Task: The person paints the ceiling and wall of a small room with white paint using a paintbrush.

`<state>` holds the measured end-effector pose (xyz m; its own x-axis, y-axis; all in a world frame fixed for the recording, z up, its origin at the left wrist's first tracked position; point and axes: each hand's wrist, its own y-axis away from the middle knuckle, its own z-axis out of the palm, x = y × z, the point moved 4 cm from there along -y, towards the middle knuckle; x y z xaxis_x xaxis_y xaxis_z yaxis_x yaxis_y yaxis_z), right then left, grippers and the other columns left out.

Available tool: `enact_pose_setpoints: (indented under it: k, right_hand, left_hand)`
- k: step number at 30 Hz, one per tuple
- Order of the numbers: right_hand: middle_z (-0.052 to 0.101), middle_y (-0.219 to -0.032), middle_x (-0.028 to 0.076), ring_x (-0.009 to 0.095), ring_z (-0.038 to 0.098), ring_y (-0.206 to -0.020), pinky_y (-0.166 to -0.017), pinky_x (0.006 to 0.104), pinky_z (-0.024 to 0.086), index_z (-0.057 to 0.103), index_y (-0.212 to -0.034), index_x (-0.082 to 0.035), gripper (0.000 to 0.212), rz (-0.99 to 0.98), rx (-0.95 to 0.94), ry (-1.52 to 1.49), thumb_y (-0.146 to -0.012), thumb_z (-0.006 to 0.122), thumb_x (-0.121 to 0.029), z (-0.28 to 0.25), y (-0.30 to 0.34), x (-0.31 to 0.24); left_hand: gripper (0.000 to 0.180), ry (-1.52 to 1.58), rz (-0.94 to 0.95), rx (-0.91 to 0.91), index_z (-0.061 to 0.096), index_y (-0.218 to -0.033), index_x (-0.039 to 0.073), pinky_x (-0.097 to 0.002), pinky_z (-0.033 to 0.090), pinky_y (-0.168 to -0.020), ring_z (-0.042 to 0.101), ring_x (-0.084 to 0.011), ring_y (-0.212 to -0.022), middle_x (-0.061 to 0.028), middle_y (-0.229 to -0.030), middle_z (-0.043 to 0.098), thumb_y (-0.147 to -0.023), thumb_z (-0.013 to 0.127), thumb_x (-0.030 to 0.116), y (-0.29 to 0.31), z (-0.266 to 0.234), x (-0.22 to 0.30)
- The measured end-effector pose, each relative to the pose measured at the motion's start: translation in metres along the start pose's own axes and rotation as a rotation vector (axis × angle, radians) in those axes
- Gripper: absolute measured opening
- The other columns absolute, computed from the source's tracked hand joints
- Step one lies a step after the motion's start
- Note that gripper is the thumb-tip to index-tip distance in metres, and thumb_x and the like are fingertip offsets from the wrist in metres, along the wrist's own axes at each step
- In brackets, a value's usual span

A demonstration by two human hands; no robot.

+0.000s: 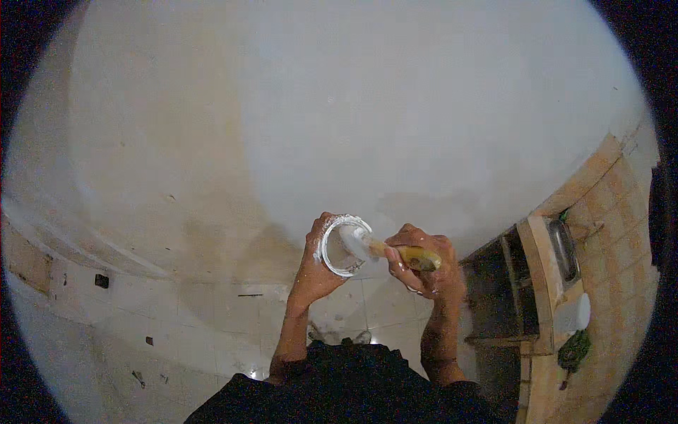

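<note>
"Where's the brush [408, 255] rn?"

"Up in front of my chest, b/w me and the wall [424, 106] on the far side. Wooden handle slants off to the right; the whitish bristle end [357, 240] sits at the mouth of the round pot [344, 273]. Can't tell how deep it goes, or if it's touching the inside."

"And your grip?"

"R hand [447, 258]: fingers wrapped round the handle, butt end sticking out uncovered. L hand [316, 266]: clasping the pot from its left side, w/ white smears round the rim [325, 247]. Few white specks on my R hand too."

"What's the wall like?"

"Pale grey-white on the right, beige-ish on the left. Darker patches low on it, near my hands."

"Anything else abt?"

"Over to the right, a counter [547, 265] w/ a metal sink [563, 249]; nearer than that, a flat white thing [573, 313], then a green bunch [574, 350], too blurry to ID. Dark shelf space [494, 283] under the counter. Patterned tiles [614, 226] far right. Pale tiled floor [226, 332] below, w/ a few small dark bits [102, 281] on the left. Nearest of all, my dark shirt [346, 392]."
</note>
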<state>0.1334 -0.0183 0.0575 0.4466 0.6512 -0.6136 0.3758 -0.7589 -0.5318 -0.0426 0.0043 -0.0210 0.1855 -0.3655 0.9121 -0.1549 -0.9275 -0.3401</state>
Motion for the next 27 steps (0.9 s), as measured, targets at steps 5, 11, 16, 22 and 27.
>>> enact_pose_setpoints:
  k: [5,11,16,22,27]
  right_hand:
    - [0.063,-0.076,0.007,0.023,0.065,-0.063,-0.055,0.0319,0.053,0.062,-0.092,-0.007,0.017,-0.016,0.013,-0.001,-0.079,0.072,-0.013,-0.013,0.004,0.002]
    - [0.066,-0.077,0.012,0.022,0.062,-0.06,-0.051,0.0323,0.049,0.064,-0.086,-0.001,0.013,-0.098,0.153,-0.126,-0.076,0.071,-0.007,-0.037,0.021,-0.003]
    - [0.067,-0.079,0.01,0.021,0.062,-0.063,-0.055,0.0309,0.049,0.067,-0.081,-0.002,0.008,0.0,0.406,-0.313,-0.076,0.069,-0.008,-0.053,0.042,0.019]
    - [0.067,-0.08,0.01,0.019,0.061,-0.065,-0.058,0.0296,0.049,0.065,-0.083,0.0,0.016,0.237,0.375,-0.275,-0.084,0.066,-0.016,-0.047,0.045,0.029]
    - [0.067,-0.08,0.011,0.018,0.061,-0.064,-0.057,0.0286,0.048,0.064,-0.082,-0.001,0.019,0.14,0.46,-0.199,-0.085,0.065,-0.019,-0.05,0.048,0.026]
  left_hand:
    - [0.061,-0.015,0.017,-0.015,0.052,-0.11,0.005,-0.0375,0.046,-0.09,0.057,-0.027,-0.104,-0.0107,-0.109,0.056,-0.057,0.081,0.004,-0.006,0.007,0.009]
    - [0.064,-0.037,-0.075,-0.006,0.051,-0.113,0.006,-0.0357,0.045,-0.093,0.057,-0.0241,-0.105,-0.0104,-0.11,0.057,-0.057,0.083,0.006,-0.001,0.009,-0.001]
    - [0.064,-0.022,-0.031,0.007,0.051,-0.114,0.006,-0.0331,0.045,-0.092,0.056,-0.0172,-0.103,-0.0064,-0.107,0.06,-0.059,0.084,0.007,-0.002,0.014,0.012]
    - [0.062,0.028,-0.046,0.049,0.052,-0.113,0.003,-0.0326,0.045,-0.092,0.056,-0.0177,-0.103,-0.0077,-0.107,0.06,-0.06,0.083,0.007,0.002,0.013,0.014]
    - [0.064,-0.059,-0.106,0.033,0.05,-0.115,0.003,-0.0351,0.045,-0.092,0.057,-0.0216,-0.103,-0.0102,-0.107,0.06,-0.06,0.082,0.008,-0.001,0.016,0.011]
